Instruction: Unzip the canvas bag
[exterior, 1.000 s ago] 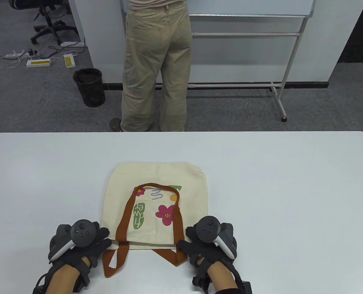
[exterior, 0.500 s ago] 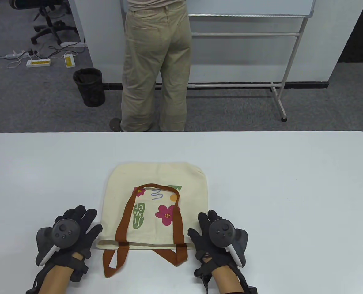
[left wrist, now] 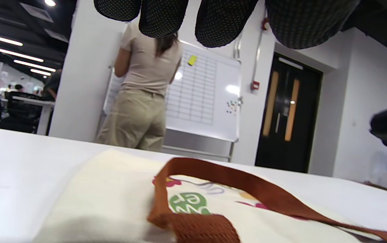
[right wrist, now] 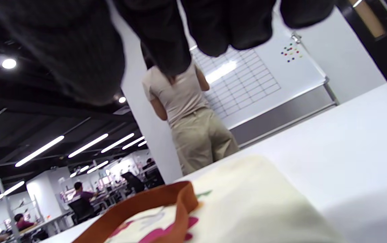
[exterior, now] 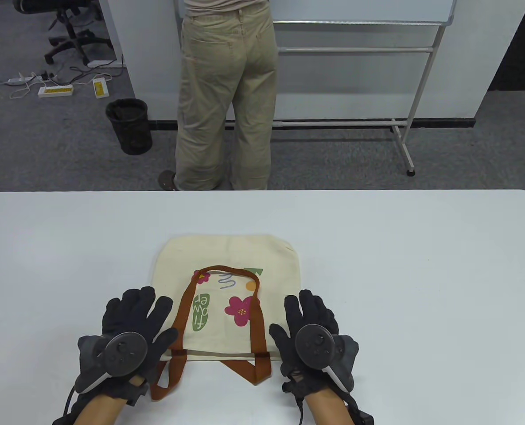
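A cream canvas bag with flower prints and brown straps lies flat on the white table, its mouth edge toward me. My left hand is open, fingers spread over the bag's near left corner. My right hand is open, fingers spread over the near right corner. Neither holds anything. In the left wrist view the bag and a strap lie below my fingertips. The right wrist view shows the bag below my fingers. The zipper is not visible.
One brown strap loop hangs toward the table's near edge between my hands. A person in khaki trousers stands beyond the far edge at a whiteboard. A black bin stands on the floor.
Both hands opened from curled near the bag's mouth, drew outward, then moved forward; now both lie spread over the bag's near corners. The bag has stayed in place.
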Motion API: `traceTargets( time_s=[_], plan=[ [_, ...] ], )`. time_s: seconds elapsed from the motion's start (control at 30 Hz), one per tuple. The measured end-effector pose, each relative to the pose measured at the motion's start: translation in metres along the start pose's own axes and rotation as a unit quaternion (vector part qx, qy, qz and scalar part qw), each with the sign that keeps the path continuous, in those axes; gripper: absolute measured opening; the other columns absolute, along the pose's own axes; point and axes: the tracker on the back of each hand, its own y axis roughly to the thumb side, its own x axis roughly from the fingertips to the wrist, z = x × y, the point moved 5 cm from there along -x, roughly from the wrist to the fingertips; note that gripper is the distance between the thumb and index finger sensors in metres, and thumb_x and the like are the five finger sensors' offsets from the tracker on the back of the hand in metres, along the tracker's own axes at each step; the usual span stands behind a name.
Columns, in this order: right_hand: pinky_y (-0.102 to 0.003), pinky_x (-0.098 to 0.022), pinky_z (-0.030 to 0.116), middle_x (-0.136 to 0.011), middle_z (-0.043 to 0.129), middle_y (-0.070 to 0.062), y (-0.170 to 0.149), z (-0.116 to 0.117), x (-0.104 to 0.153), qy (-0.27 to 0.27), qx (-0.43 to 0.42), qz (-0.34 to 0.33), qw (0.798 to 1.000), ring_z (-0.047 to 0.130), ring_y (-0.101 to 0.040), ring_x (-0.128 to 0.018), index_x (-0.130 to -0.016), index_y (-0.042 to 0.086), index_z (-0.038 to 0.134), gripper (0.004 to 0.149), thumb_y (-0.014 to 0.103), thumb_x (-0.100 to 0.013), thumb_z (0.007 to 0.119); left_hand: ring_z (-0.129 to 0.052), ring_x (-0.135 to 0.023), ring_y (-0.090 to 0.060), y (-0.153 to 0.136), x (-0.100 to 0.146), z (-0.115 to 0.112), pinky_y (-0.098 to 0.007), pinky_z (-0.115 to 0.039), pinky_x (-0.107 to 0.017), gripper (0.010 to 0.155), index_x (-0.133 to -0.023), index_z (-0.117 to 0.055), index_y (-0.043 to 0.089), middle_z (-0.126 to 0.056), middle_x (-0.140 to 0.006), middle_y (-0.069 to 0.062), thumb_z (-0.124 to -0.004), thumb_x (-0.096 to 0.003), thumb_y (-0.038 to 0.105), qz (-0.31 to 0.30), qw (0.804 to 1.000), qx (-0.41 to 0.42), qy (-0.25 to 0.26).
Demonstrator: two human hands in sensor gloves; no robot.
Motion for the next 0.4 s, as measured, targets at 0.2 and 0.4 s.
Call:
traceTargets(
  time_s=[0.2, 0.4],
  plan=[
    [-0.066, -0.067, 0.042, -0.108, 0.045, -0.019, 0.007, 0.025, 0.001, 0.071, 0.017, -0.013, 0.997, 0.049, -0.047, -0.100, -0.101, 0.011, 0.062, 0.074, 0.047, -0.041, 0.086, -0.047, -0.106, -0.049, 0.021, -0.002, -0.019, -0.071, -0.033, -0.072, 0.067, -0.105, -0.062, 0.025, -0.052, -0.117, -0.016, -0.068, -0.0469, 0.059, -0.025, 0.999, 0.003, -0.029],
    [-0.066, -0.067, 0.042, -0.108, 0.046, -0.019, 0.010, 0.032, 0.003, 0.097, 0.012, -0.018, 0.995, 0.050, -0.047, -0.099, -0.101, 0.011, 0.062, 0.074, 0.048, -0.041, 0.085, -0.048, -0.106, -0.048, 0.024, -0.003, -0.027, -0.071, -0.033, -0.072, 0.068, -0.105, -0.062, 0.025, -0.052, -0.117, -0.016, -0.068, -0.0468, 0.059, -0.029, 0.999, 0.000, -0.039]
  ],
)
